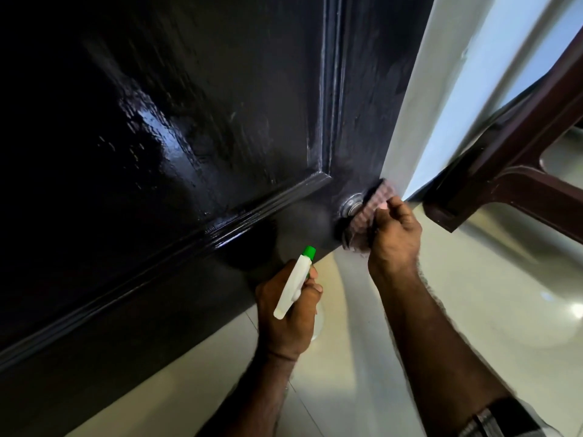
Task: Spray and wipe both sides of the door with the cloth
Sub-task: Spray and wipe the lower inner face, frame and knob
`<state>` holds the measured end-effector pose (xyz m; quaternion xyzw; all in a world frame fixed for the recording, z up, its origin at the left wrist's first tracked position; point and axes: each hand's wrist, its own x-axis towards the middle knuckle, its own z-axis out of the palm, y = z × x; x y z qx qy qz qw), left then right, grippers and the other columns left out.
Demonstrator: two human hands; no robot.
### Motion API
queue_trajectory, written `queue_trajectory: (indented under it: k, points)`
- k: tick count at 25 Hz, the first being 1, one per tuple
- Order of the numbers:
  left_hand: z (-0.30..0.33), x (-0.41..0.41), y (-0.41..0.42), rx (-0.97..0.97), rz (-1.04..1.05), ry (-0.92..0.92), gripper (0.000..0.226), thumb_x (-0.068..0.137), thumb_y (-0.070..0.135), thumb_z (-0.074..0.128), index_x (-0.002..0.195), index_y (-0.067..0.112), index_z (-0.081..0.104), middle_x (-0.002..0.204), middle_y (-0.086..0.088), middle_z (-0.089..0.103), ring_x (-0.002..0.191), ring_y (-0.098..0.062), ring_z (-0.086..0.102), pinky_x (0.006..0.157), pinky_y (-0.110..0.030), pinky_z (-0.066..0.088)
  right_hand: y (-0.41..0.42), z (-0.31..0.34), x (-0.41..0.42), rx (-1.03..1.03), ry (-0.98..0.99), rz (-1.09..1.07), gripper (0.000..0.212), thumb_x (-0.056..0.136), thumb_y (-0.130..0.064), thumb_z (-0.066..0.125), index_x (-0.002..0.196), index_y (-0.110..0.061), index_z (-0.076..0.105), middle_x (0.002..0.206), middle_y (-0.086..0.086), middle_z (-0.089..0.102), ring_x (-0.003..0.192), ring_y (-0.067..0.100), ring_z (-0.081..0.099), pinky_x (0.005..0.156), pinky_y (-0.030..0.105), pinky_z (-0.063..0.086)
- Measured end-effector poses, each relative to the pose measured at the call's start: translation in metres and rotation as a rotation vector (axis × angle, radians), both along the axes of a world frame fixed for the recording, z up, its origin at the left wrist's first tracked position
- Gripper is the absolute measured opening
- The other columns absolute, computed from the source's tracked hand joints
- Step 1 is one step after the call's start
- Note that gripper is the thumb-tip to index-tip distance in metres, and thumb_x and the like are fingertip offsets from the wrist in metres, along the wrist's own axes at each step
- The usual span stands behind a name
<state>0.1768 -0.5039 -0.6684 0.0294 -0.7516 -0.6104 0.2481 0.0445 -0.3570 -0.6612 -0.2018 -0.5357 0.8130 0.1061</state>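
Observation:
A glossy black panelled door [176, 146] fills the left and centre of the head view, wet-looking in patches. My right hand [396, 234] grips a pinkish-brown waffle cloth [367, 212] pressed against the door's edge beside a round metal lock [350, 205]. Below it, my left hand [288, 313] holds a white spray bottle with a green nozzle [298, 279], its nozzle pointing up at the door's lower part. The bottle's body is mostly hidden by my fingers.
A white wall edge [448, 89] runs next to the door's edge. A dark brown piece of furniture [511, 165] stands at the right. Pale glossy floor tiles [473, 294] lie below.

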Motion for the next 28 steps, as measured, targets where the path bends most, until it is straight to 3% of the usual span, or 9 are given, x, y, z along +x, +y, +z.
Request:
queue_trajectory:
  k: [4,7,11,14,16,19,23,25,28]
  points:
    - [0.002,0.0,0.0,0.001,0.004,-0.003,0.008,0.076,0.019,0.063,0.08,0.014,0.067,0.063,-0.003,0.063,0.054,-0.029,0.059,0.054,-0.042,0.054,-0.001,-0.003,0.002,0.028,-0.25,0.059,0.013,0.096,-0.012,0.062,0.103,-0.014,0.073,0.104,0.007,0.079,0.086,0.022,0.073,0.081,0.037,0.063]
    - [0.005,0.001,0.002,-0.01,0.016,-0.019,0.01,0.077,0.022,0.063,0.082,0.016,0.067,0.064,0.0,0.064,0.055,-0.027,0.061,0.056,-0.043,0.057,0.009,0.027,-0.006,-0.138,-0.092,-0.041,0.03,0.096,0.009,0.053,0.084,-0.009,0.073,0.077,0.006,0.075,0.076,0.027,0.067,0.07,0.034,0.058]
    - [0.006,0.002,0.001,-0.046,0.02,-0.022,0.012,0.077,0.023,0.061,0.085,0.018,0.069,0.063,0.006,0.064,0.054,-0.023,0.061,0.058,-0.042,0.058,-0.021,0.055,0.015,0.491,0.396,-0.027,0.025,0.093,-0.009,0.06,0.111,-0.024,0.067,0.101,-0.007,0.072,0.09,0.016,0.067,0.088,0.038,0.058]
    - [0.01,0.003,0.002,-0.044,0.013,-0.033,0.008,0.076,0.022,0.059,0.079,0.016,0.065,0.061,0.002,0.06,0.054,-0.03,0.058,0.057,-0.051,0.054,-0.022,0.013,0.053,1.147,0.434,0.144,0.039,0.095,-0.025,0.058,0.135,-0.021,0.057,0.123,0.007,0.061,0.1,0.034,0.064,0.079,0.043,0.06]
    - [0.015,0.003,0.004,-0.076,0.022,-0.037,0.007,0.078,0.022,0.059,0.077,0.015,0.062,0.056,0.002,0.055,0.055,-0.031,0.058,0.059,-0.051,0.053,-0.007,0.002,0.049,1.301,0.44,0.168,0.048,0.094,-0.027,0.059,0.14,-0.017,0.053,0.129,0.018,0.051,0.103,0.04,0.061,0.078,0.045,0.059]
    - [0.011,0.002,0.003,-0.101,0.028,-0.03,0.007,0.079,0.022,0.059,0.074,0.016,0.061,0.056,0.003,0.056,0.057,-0.03,0.061,0.062,-0.05,0.055,-0.012,0.02,0.017,1.003,0.417,-0.074,0.038,0.094,-0.016,0.054,0.131,-0.006,0.058,0.125,0.02,0.058,0.11,0.037,0.06,0.092,0.039,0.049]
    - [0.007,0.003,0.001,-0.06,0.023,-0.016,0.008,0.078,0.021,0.06,0.072,0.016,0.06,0.057,-0.001,0.057,0.055,-0.031,0.06,0.059,-0.05,0.055,-0.031,0.007,-0.008,0.31,-0.204,-0.063,0.063,0.09,-0.062,0.033,0.137,-0.025,0.053,0.125,0.015,0.07,0.11,0.039,0.069,0.102,0.046,0.054]
    - [0.009,0.002,0.001,-0.075,0.019,-0.009,0.009,0.079,0.019,0.059,0.072,0.015,0.059,0.057,-0.005,0.055,0.054,-0.035,0.057,0.056,-0.051,0.053,-0.032,0.015,-0.016,0.032,-0.419,0.0,0.069,0.088,-0.06,0.039,0.14,-0.02,0.059,0.128,0.011,0.07,0.113,0.033,0.069,0.103,0.047,0.056]
    - [0.009,0.002,0.001,-0.103,0.013,0.016,0.01,0.082,0.019,0.06,0.072,0.019,0.061,0.058,0.005,0.056,0.056,-0.027,0.061,0.06,-0.043,0.056,-0.042,0.06,-0.002,0.411,-0.122,-0.104,0.037,0.1,-0.042,0.046,0.123,-0.017,0.063,0.103,0.001,0.069,0.098,0.02,0.067,0.094,0.037,0.058]
